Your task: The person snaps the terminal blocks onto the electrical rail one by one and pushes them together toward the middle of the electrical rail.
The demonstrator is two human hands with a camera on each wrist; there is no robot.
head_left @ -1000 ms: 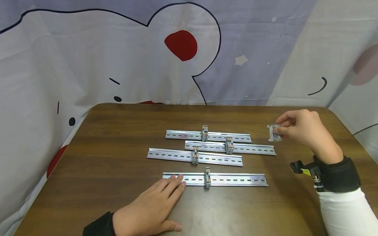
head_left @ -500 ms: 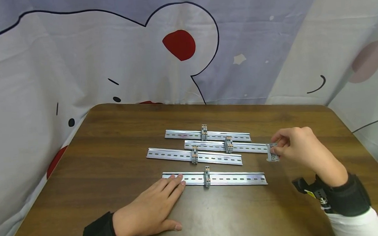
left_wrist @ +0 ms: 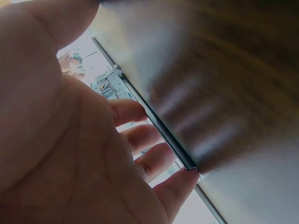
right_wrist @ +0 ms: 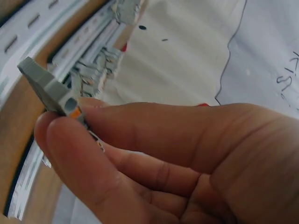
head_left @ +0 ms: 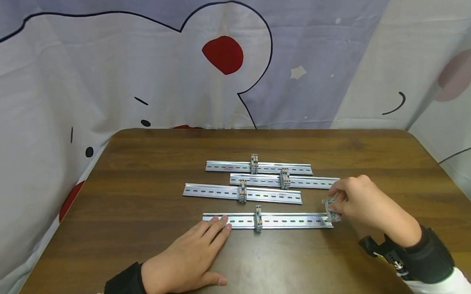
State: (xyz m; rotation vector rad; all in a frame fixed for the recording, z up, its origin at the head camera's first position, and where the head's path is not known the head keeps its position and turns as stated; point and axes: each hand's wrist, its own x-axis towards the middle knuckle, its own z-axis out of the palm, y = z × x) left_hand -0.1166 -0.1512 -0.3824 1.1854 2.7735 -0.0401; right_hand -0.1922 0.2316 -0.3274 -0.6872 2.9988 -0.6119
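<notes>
My left hand (head_left: pixel 189 258) lies with fairly straight fingers on the left end of the nearest slotted DIN rail (head_left: pixel 296 222). A narrow grey terminal block (head_left: pixel 258 219) stands on that rail, right of my fingertips. Between thumb and fingers my right hand (head_left: pixel 366 202) pinches another grey terminal block (head_left: pixel 331 210), held at the right end of the same rail. In the right wrist view this terminal block (right_wrist: pixel 49 86) shows an orange spot near the fingertips; part of it is hidden by the fingers. Whether it touches the rail I cannot tell.
Behind lie three more DIN rails, the left-hand one (head_left: pixel 206 191), the right-hand one (head_left: pixel 316 182) and the farthest one (head_left: pixel 228 166), each bearing grey terminal blocks. All rest on a brown wooden table (head_left: pixel 141 168). A printed cloth (head_left: pixel 137 72) hangs behind it.
My right hand has brought the pinched terminal block toward me and slightly left, from the table's far right to the nearest rail's right end. My left hand has stayed on the rail.
</notes>
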